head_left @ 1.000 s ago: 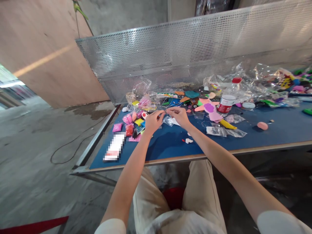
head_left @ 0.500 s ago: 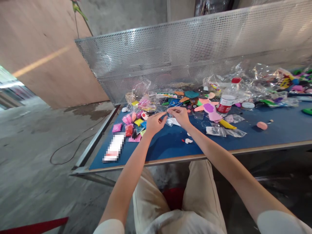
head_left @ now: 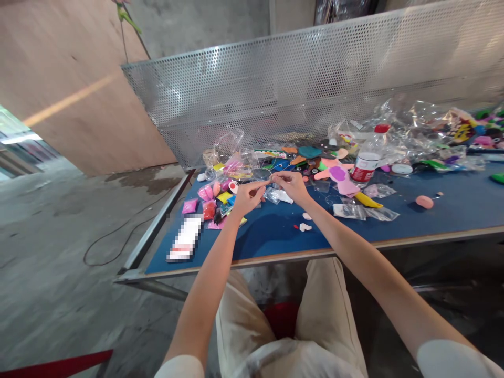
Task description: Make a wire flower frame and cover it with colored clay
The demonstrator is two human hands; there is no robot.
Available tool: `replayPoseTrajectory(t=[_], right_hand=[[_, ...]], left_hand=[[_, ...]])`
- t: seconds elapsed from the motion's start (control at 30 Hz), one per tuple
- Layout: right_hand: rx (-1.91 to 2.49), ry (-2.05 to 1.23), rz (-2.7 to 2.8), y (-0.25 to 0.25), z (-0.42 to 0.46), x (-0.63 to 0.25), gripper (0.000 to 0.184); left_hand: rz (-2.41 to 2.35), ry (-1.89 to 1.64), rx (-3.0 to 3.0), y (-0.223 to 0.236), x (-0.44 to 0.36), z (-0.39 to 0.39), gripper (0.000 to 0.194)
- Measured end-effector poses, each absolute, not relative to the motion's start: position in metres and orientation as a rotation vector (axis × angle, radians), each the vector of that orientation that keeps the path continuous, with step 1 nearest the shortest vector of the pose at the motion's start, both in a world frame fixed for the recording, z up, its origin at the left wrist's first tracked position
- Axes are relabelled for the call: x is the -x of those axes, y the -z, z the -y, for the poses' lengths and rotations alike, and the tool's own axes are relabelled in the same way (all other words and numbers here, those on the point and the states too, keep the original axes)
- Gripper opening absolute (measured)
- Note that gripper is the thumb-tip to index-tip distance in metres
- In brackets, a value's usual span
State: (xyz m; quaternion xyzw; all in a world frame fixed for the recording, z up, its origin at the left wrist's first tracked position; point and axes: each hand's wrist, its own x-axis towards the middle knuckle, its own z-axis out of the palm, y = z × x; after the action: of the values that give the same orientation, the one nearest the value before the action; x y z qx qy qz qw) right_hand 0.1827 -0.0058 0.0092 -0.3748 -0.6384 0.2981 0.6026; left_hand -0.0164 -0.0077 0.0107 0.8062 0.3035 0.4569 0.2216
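Observation:
My left hand [head_left: 247, 197] and my right hand [head_left: 291, 186] meet above the blue table [head_left: 271, 236], fingertips almost touching. Both are pinched on a small thin piece between them, too small to name. A small clear plastic bag [head_left: 275, 196] lies on the table just below the hands. Left of my left hand lie small packets of coloured clay [head_left: 214, 202] in pink, red and yellow. Two small white bits [head_left: 304, 227] rest on the table near my right forearm.
A bottle with a red cap [head_left: 368, 157] stands behind coloured foam shapes [head_left: 334, 170]. Clear wrappers [head_left: 417, 131] pile up at the back right. A pink lump [head_left: 424, 202] lies at the right. A perforated metal screen [head_left: 315, 84] backs the table. A cable [head_left: 118, 236] lies on the floor.
The hands stay pinched together over the same spot; the fingers shift slightly. Nothing else on the table has moved.

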Motion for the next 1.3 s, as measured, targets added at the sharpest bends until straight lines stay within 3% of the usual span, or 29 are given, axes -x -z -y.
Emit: replayPoseTrajectory(t=[0.37, 0.63, 0.73, 0.8, 0.87, 0.93, 1.13, 1.3], right_hand=[[0.947, -0.541, 1.508, -0.008, 0.007, -0.182, 0.021], [1.072, -0.111, 1.71, -0.019, 0.016, -0.184, 0.019], [1.108, 0.047, 1.848, -0.032, 0.014, -0.193, 0.02], [1.109, 0.155, 1.985, -0.046, 0.011, -0.199, 0.021], [1.092, 0.248, 2.137, -0.062, 0.009, -0.204, 0.024], [1.089, 0.327, 2.274, -0.077, 0.008, -0.204, 0.027], [1.131, 0.422, 2.506, -0.106, 0.009, -0.184, 0.024], [1.181, 0.356, 2.584, -0.115, 0.012, -0.174, 0.018]], left_hand=[[-0.917, -1.229, -2.623, -0.001, 0.025, -0.007, 0.033], [-0.945, -1.416, -2.832, -0.002, 0.018, -0.003, 0.029], [-1.031, -1.645, -2.834, -0.013, 0.029, 0.0, 0.026], [-1.192, -1.895, -2.727, -0.019, 0.037, 0.001, 0.036], [-1.341, -2.045, -2.626, -0.023, 0.043, 0.002, 0.058], [-1.394, -2.011, -2.64, -0.025, 0.043, 0.003, 0.07], [-1.235, -1.625, -2.822, -0.025, 0.024, 0.007, 0.04], [-1.237, -1.608, -2.788, -0.025, 0.022, 0.012, 0.043]])
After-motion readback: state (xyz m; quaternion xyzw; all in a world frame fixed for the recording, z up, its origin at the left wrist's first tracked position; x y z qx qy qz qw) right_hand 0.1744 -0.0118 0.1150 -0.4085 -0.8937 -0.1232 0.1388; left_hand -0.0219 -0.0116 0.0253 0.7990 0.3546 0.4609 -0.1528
